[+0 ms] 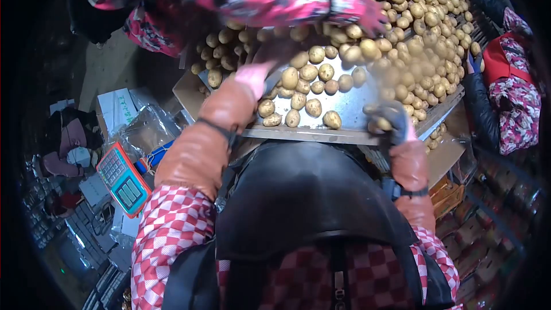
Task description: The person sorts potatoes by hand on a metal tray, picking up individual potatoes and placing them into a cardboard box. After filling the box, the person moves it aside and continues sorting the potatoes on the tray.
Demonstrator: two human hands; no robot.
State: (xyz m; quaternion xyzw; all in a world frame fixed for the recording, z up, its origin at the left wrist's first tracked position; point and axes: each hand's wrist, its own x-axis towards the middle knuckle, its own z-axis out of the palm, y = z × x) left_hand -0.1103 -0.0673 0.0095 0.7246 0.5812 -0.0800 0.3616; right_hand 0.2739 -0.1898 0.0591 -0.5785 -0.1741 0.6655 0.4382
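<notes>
Many yellow-brown potatoes (308, 72) lie spread over a metal sorting tray (321, 134) in front of me. My left hand (274, 62), with a pink cuff at the wrist, reaches over the tray's left part among the potatoes; motion smears its fingers. At the tray's front right corner is my right hand (394, 119) in a dark grey glove, its fingers curled round a potato (378, 123). A blurred stream of potatoes (404, 72) shows just beyond that hand, along the edge of the big heap.
A co-worker's pink patterned sleeve (287, 0) and hand (373, 18) extend across the tray from the far side. Another person (512, 89) stands at the right. Cardboard boxes (188, 95) flank the tray. An orange-and-teal scale display (123, 179) and plastic bags (150, 129) are at left.
</notes>
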